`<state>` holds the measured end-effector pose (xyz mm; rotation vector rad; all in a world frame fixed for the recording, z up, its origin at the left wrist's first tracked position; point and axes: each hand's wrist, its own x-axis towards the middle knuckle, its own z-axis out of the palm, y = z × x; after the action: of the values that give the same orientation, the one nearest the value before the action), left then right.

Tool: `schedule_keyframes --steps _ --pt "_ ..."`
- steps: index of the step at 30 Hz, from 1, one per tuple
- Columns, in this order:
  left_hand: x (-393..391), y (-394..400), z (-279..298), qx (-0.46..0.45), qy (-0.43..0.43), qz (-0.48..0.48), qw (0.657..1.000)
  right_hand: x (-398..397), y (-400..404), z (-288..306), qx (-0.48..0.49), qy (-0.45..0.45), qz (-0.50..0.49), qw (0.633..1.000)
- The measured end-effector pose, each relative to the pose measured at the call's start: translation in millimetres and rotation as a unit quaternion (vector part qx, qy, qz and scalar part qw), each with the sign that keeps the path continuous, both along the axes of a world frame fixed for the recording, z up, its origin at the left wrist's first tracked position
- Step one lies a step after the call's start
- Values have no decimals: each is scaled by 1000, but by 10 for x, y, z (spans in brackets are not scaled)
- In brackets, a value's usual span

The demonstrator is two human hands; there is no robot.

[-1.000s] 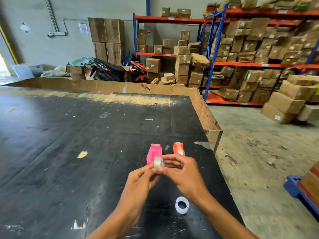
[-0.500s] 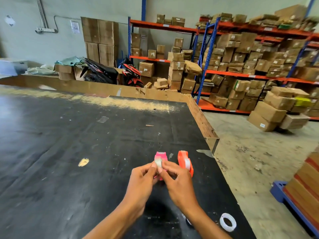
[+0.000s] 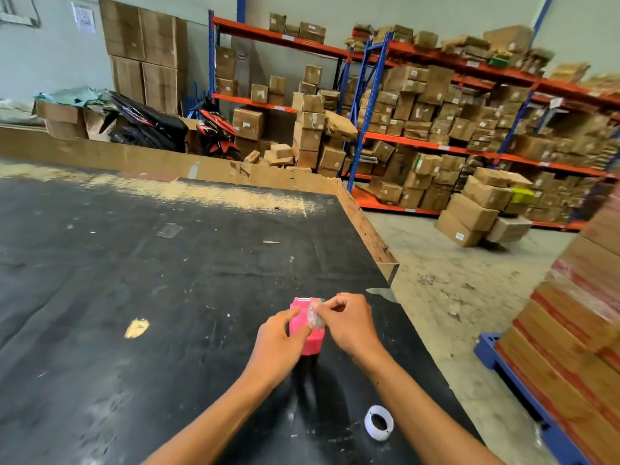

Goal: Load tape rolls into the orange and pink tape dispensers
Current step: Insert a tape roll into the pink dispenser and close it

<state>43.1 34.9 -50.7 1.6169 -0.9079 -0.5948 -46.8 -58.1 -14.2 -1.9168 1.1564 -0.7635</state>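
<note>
The pink tape dispenser (image 3: 308, 330) stands on the black table (image 3: 141, 297) near its right edge. My left hand (image 3: 280, 337) grips its left side. My right hand (image 3: 349, 322) pinches a small clear tape roll (image 3: 315, 317) against the dispenser's top. The orange dispenser (image 3: 342, 294) is almost wholly hidden behind my right hand; only a sliver shows. A second white tape roll (image 3: 379, 427) lies flat on the table near my right forearm.
The table's right edge (image 3: 385, 260) drops to a concrete floor. A blue pallet with stacked cartons (image 3: 570, 330) stands at the right. Shelving full of boxes (image 3: 436, 129) lines the back. A yellow scrap (image 3: 136, 327) lies on the table at left.
Both hands brought the small tape roll down onto the pink dispenser; my left hand now holds the dispenser. The view shifted left, and my right hand now covers the orange dispenser.
</note>
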Motion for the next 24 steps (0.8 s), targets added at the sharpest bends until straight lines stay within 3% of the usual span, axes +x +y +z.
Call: schedule_keyframes --steps 3,6,16,24 --pt "114 -56 -126 36 -50 -39 997 96 -84 -27 13 32 -20 999" --pt "142 -90 -232 6 -83 -43 996 205 -115 -86 -1 41 -29 999" --pt "185 -116 -384 -24 -94 -18 995 261 -103 -190 -84 100 23 991" --pt "170 -139 -402 -19 -106 -11 994 195 -160 -336 -114 76 68 988"
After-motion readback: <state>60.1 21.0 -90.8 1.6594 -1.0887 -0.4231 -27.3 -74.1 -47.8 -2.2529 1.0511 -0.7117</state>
